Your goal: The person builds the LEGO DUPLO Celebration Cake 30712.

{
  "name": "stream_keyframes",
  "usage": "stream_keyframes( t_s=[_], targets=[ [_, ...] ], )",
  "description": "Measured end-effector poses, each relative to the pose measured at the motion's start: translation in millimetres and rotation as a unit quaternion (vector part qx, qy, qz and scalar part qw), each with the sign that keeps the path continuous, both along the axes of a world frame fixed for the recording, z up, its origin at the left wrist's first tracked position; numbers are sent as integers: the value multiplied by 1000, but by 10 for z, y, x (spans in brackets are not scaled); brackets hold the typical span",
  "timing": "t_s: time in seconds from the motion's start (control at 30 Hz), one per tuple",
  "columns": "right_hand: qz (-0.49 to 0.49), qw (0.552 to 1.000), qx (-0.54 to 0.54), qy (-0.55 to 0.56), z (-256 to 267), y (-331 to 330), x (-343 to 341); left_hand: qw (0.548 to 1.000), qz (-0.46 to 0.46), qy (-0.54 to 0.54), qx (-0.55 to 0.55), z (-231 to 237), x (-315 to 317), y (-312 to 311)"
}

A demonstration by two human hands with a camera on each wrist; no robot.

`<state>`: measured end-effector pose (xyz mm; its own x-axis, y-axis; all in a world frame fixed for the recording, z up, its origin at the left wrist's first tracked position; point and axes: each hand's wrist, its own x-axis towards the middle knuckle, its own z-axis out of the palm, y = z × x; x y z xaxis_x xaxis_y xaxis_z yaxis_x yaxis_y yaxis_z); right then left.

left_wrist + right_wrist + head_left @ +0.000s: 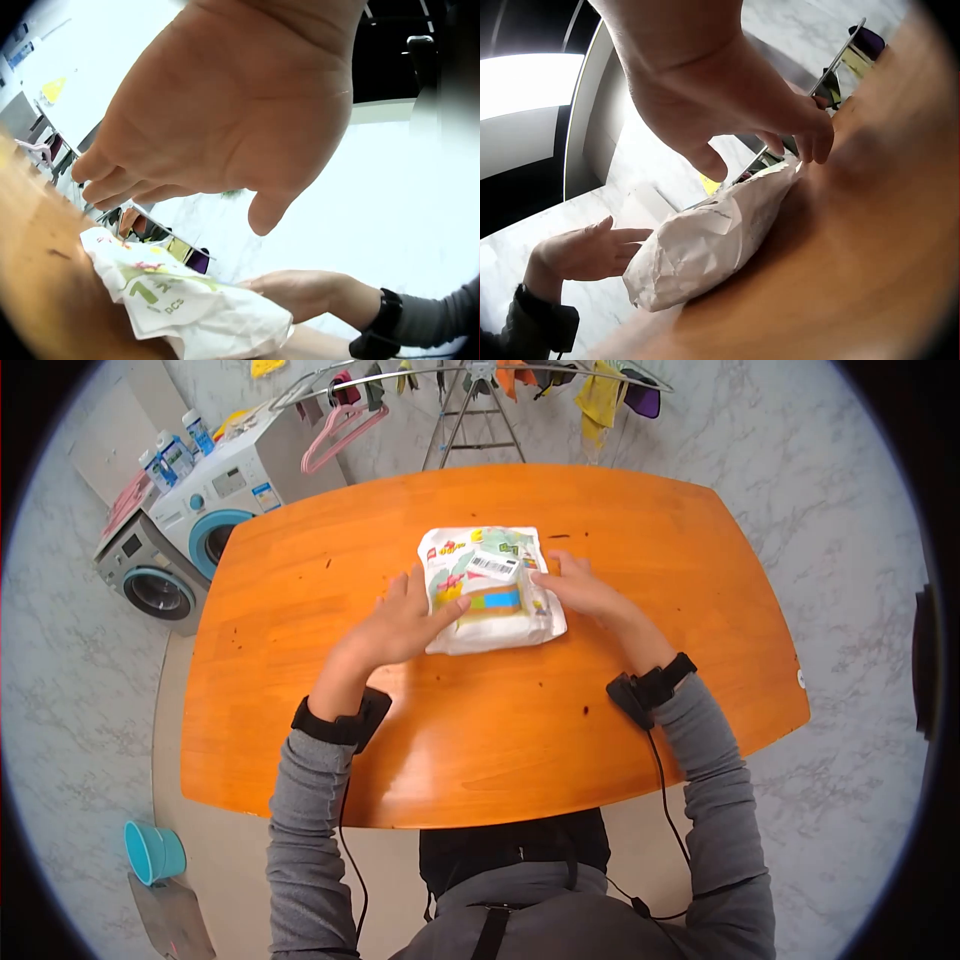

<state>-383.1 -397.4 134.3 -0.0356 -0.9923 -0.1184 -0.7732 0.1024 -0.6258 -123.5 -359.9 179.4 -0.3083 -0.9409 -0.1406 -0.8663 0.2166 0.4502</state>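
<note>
A white printed packet (485,628) lies on the orange wooden table (500,750), with a barcode label (494,566) on its upper face. Its print includes coloured pictures and, in the left wrist view, the letters "pcs". My left hand (400,622) is at the packet's left side, fingers extended and thumb reaching over its lower left part. From the left wrist, that palm (225,112) shows with nothing in it. On the other side, my right hand (590,592) has its thumb over the packet's right edge and its fingers beyond it. The right wrist view shows those fingertips (817,146) beside the packet's far end.
Two washing machines (225,485) stand beyond the table's left side, with bottles (175,452) on top. A drying rack (480,372) with hanging cloths is behind the table. A blue bucket (155,852) sits on the floor at lower left. Cables trail from both wrist cameras.
</note>
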Motion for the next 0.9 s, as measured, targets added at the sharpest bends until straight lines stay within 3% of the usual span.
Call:
stream_keyframes(
  t_s=[0.03, 0.07, 0.1, 0.13, 0.17, 0.23, 0.27, 0.33, 0.37, 0.47, 0.5, 0.57, 0.7, 0.83, 0.9],
  targets=[
    [-2, 1000, -10, -2, -153, -74, -84, 996, -15, 82, 22, -96, 4, -29],
    [7, 996, 9, -85, -457, -214, -195, 997, -18, 80, 14, -203, 13, -65],
    [17, 985, 30, -167, -607, -285, -249, 980, -15, 187, 70, -310, 13, -93],
    [58, 938, 129, -316, -230, -36, -177, 948, -13, 290, 127, -342, -15, -68],
    [58, 939, 123, -316, -177, 72, -127, 949, -16, 291, 122, -374, -44, -15],
    [99, 838, 176, -506, -113, 256, -78, 851, 103, 490, 159, -429, -141, 129],
    [101, 841, 171, -504, -71, 365, -24, 850, 99, 493, 156, -508, -136, 154],
    [38, 816, 173, -550, 43, 545, 89, 730, 136, 617, 263, -623, -102, 132],
    [39, 816, 170, -551, 70, 572, 87, 731, 133, 616, 260, -605, -71, 128],
    [-8, 716, 264, -646, -24, 596, 0, 664, 230, 618, 352, -340, -51, 280],
    [-6, 717, 263, -646, 63, 675, 50, 664, 229, 619, 351, -311, -9, 319],
    [-119, 750, 242, -604, 334, 837, 145, 648, 209, 623, 385, -235, 67, 367],
    [1, 744, 262, -614, 331, 844, 33, 673, 214, 620, 342, 14, 47, 562],
    [38, 748, 262, -609, 372, 845, -51, 712, 178, 602, 314, 59, 93, 652],
    [56, 721, 270, -636, 474, 852, -85, 719, 177, 595, 312, 115, 109, 680]
  ],
)
